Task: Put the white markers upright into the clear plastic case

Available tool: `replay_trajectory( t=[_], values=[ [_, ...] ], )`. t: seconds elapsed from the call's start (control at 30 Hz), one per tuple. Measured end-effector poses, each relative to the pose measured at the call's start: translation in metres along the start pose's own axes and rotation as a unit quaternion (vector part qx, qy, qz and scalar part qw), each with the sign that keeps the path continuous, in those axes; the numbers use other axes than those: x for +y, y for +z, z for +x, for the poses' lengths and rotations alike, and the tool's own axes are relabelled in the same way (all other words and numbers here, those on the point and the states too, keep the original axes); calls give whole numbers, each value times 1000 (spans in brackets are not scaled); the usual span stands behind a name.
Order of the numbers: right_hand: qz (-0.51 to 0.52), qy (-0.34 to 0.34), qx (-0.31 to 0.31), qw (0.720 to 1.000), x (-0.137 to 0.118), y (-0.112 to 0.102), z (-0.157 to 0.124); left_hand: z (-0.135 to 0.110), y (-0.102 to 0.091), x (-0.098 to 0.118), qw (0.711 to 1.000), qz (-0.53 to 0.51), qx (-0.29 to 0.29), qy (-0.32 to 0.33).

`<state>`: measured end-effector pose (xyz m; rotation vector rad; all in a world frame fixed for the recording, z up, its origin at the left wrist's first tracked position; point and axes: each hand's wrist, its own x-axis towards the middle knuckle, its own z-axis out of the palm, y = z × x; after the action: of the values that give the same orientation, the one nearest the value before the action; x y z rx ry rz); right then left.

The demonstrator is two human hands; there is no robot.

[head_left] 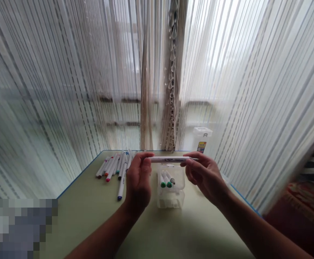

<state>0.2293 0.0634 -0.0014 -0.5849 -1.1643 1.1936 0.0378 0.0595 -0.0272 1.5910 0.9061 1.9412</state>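
A white marker point(169, 159) is held level between my two hands, above the table. My left hand point(139, 180) pinches its left end, and my right hand point(204, 172) grips the right end with thumb and fingers. Both tips of the marker are hidden by my fingers. Below it, a clear plastic case point(171, 201) stands open on the table. Inside lie several white markers point(164, 178), two with green ends and at least one with a greyish end.
A pile of white markers point(113, 163) with coloured ends lies left of my left hand on the pale green table point(92, 216). One blue-ended marker point(121, 183) lies nearest me. A clear container point(202, 138) with a label stands behind my right hand. String curtains point(65, 90) hang beyond the table.
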Motion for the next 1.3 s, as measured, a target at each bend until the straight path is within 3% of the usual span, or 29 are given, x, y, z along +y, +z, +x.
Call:
replay_trajectory(
  t=[0.3, 1.3],
  values=[
    [-10, 12, 6, 1000, 5, -1, 1, 0, 3, -2, 996, -85, 32, -14],
    [22, 5, -5, 1000, 4, -7, 2, 0, 4, 0, 997, -69, 8, -19]
  ],
)
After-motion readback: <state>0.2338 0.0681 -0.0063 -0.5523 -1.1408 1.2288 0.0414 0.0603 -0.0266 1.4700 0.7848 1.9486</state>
